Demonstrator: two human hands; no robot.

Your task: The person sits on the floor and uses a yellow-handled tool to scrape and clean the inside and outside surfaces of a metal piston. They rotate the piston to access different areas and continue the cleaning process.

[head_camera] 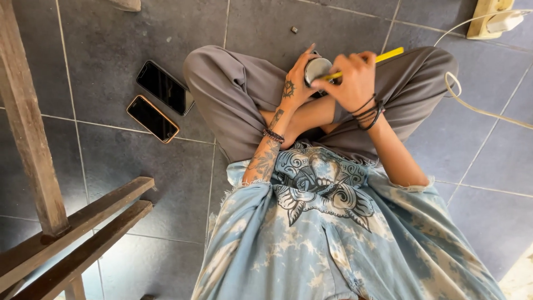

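- Grey floor tiles (139,33) fill the view, and a person sits cross-legged on them in grey trousers (233,94) and a pale blue tie-dye shirt (333,244).
- Over the crossed legs, the left hand (297,83) wraps around a small round container (317,69) with a pale, shiny top; its fingers curl along the container's left side and hold it.
- Just beside it, the right hand (352,78) has its fingers closed on a yellow pencil-like tool (383,57), which runs from the upper right down toward the container's top.
- The tool's tip meets or nearly meets the container's rim; which of the two cannot be told.
- Dark bands sit on both wrists, and the left forearm and the back of the left hand carry tattoos.
- Two dark phones (158,103) lie side by side on the floor, near the knee at the left of the view.
- Weathered wooden beams (61,222) of a frame cross the lower left corner.
- A white cable (466,103) runs past the other knee up to a power strip (491,19) in the top right corner.
- A tiny dark bit (293,29) lies on the floor beyond the knees.
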